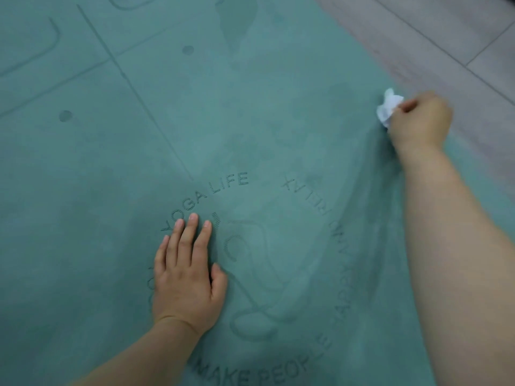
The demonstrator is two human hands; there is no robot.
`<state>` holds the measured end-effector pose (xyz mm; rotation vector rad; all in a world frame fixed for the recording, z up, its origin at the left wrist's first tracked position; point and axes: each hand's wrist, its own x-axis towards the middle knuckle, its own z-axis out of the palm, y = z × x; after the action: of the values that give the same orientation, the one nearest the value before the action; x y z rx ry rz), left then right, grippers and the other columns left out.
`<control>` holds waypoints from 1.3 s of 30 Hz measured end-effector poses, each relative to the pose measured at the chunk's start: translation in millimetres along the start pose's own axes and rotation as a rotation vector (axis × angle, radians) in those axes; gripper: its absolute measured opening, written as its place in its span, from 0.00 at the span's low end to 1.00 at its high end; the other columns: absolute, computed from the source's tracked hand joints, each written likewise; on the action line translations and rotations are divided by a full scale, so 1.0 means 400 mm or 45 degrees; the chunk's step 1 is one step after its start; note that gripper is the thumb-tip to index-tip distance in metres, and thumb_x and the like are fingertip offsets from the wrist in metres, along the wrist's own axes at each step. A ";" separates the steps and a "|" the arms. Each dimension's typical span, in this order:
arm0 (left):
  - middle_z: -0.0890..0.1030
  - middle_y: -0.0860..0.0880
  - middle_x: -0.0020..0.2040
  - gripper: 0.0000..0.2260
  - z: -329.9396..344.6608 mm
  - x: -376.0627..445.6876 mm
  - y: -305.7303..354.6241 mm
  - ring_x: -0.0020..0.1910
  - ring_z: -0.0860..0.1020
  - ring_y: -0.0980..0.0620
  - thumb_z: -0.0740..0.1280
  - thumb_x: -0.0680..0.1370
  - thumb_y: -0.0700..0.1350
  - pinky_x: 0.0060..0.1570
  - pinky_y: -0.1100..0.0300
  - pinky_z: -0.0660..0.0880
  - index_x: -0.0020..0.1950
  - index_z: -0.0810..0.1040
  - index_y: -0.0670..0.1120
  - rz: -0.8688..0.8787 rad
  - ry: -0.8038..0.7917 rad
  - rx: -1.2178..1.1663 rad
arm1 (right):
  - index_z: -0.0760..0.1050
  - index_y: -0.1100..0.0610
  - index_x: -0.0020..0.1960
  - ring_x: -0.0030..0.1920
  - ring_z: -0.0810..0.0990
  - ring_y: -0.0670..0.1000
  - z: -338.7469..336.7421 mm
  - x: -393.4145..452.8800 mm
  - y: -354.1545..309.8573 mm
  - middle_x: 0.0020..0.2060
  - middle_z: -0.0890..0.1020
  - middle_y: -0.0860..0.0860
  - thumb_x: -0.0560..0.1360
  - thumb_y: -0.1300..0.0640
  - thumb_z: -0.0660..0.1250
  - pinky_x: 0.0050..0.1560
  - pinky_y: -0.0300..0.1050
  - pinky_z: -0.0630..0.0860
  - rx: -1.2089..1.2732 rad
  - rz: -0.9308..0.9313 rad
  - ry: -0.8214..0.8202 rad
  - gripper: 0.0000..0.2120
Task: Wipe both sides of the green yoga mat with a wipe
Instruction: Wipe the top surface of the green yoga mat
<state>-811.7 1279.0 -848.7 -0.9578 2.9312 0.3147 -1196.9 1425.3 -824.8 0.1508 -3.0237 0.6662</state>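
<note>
The green yoga mat [117,168] lies flat and fills most of the view, with embossed lines and a ring of lettering reading "YOGA LIFE". My left hand [186,274] presses flat on the mat over that lettering, fingers straight. My right hand [418,121] grips a crumpled white wipe [388,108] and holds it against the mat at its right edge. Darker damp patches show on the mat's surface near the top centre and between the two hands.
A grey wood-plank floor [446,37] runs along the mat's right edge at the top right.
</note>
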 end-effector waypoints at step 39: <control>0.65 0.43 0.77 0.30 -0.002 -0.004 -0.003 0.77 0.59 0.45 0.54 0.73 0.51 0.76 0.54 0.45 0.75 0.67 0.43 0.003 -0.001 -0.002 | 0.72 0.58 0.37 0.34 0.70 0.56 0.034 -0.445 -0.050 0.33 0.73 0.55 0.76 0.54 0.67 0.34 0.47 0.66 0.291 -0.835 -0.280 0.12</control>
<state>-809.8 1278.9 -848.0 -0.9544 2.9316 0.3179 -1018.1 1416.8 -840.0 1.2230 -2.7845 0.9486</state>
